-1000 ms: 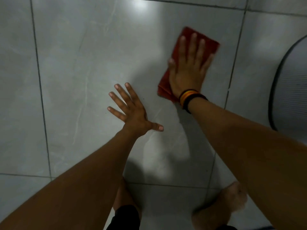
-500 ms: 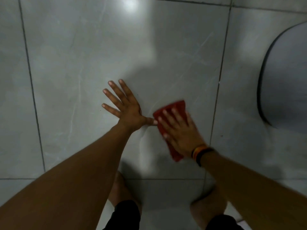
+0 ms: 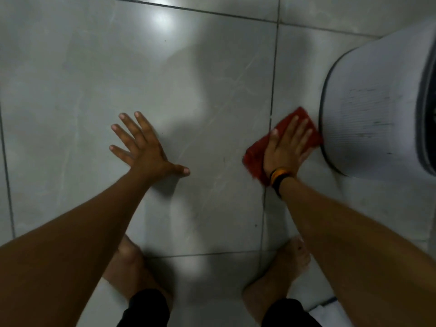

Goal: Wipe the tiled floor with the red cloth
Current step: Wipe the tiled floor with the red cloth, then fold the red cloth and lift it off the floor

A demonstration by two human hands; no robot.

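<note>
R hand lies flat, fingers spread, pressing the red cloth onto the tiled floor, just beside a white round object, maybe touching; edge blurred. L hand is splayed flat on the tile, holding nothing, well apart from cloth.

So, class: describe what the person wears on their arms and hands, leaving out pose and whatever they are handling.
Both forearms are bare, with no sleeves in view. The left hand wears nothing: no ring, glove or watch. The right hand is also ungloved, but its wrist carries stacked bands: orange and yellow ones nearest the hand, then a black one.
</note>
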